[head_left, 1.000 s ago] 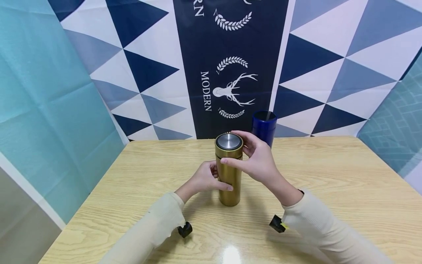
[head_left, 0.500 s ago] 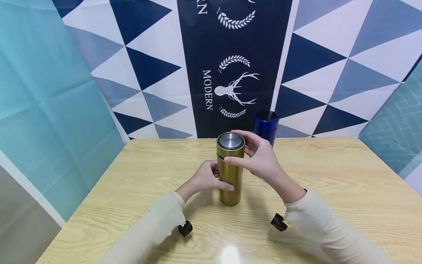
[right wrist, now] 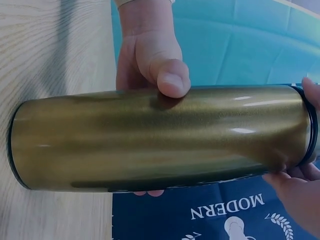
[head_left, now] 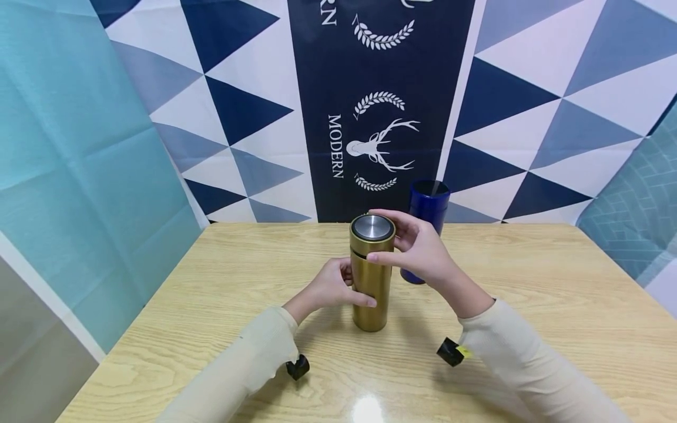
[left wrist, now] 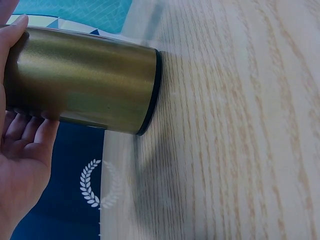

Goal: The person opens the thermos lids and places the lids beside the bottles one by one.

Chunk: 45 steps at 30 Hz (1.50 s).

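A gold vacuum flask point(head_left: 372, 282) with a steel-topped lid point(head_left: 372, 228) stands upright on the table in the head view. My left hand point(head_left: 333, 285) grips its body at mid height, thumb across the front. Higher up, my right hand point(head_left: 418, 249) holds the lid, thumb in front and fingers behind. A dark gap shows between lid and body. In the right wrist view the flask body point(right wrist: 165, 140) lies across the picture, with a dark ring point(right wrist: 311, 125) at the lid end. The flask's base sits close to the wood in the left wrist view.
A dark blue flask point(head_left: 429, 205) stands behind my right hand, partly hidden by it. The wooden table point(head_left: 238, 264) ends at a patterned backdrop point(head_left: 254, 141). Black wrist devices point(head_left: 298, 367) hang under both sleeves.
The dark gap under the lid has become a little wider at the front. Both hands keep their hold on the flask. The head view has shifted slightly.
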Each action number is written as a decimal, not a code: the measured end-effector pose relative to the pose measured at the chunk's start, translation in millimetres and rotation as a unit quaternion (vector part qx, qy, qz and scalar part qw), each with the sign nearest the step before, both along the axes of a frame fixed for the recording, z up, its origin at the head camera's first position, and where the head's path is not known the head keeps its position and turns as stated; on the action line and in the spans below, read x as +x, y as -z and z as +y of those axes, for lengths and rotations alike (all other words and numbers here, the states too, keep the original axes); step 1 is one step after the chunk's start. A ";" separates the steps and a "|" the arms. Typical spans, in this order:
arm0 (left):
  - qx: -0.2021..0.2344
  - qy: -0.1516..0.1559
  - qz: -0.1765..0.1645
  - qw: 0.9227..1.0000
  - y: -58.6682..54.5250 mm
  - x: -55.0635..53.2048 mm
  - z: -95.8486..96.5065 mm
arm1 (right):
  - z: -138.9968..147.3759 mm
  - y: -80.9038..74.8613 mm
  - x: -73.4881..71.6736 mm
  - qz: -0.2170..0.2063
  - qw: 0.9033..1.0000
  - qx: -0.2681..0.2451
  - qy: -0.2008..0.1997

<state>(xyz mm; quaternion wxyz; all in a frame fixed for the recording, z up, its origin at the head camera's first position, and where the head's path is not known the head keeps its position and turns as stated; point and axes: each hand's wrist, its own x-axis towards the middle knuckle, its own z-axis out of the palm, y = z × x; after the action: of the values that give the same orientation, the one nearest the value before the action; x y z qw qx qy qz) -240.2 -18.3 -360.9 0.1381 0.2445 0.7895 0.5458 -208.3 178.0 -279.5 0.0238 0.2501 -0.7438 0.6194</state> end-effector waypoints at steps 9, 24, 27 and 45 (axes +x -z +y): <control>-0.007 -0.002 -0.004 1.000 1.3 1.1 -0.5 | 3.7 -2.5 -4.4 0.009 0.999 0.003 -0.045; 0.000 0.000 -0.007 1.000 3.4 0.4 -0.1 | 9.3 2.2 -13.7 -0.005 0.996 -0.004 -0.086; 0.003 0.001 -0.007 1.000 3.1 -0.5 -0.1 | 10.0 2.9 -16.4 -0.001 0.996 -0.005 -0.094; 0.010 0.010 -0.002 1.000 3.6 -1.6 -1.2 | 14.7 5.8 -30.1 -0.004 0.986 -0.018 -0.166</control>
<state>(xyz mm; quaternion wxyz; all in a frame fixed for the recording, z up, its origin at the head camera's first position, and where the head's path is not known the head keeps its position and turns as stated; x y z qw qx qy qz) -241.8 -19.5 -364.5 0.1428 0.2526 0.7811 0.5529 -238.5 192.7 -285.4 -0.0775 0.3672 -0.6811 0.6288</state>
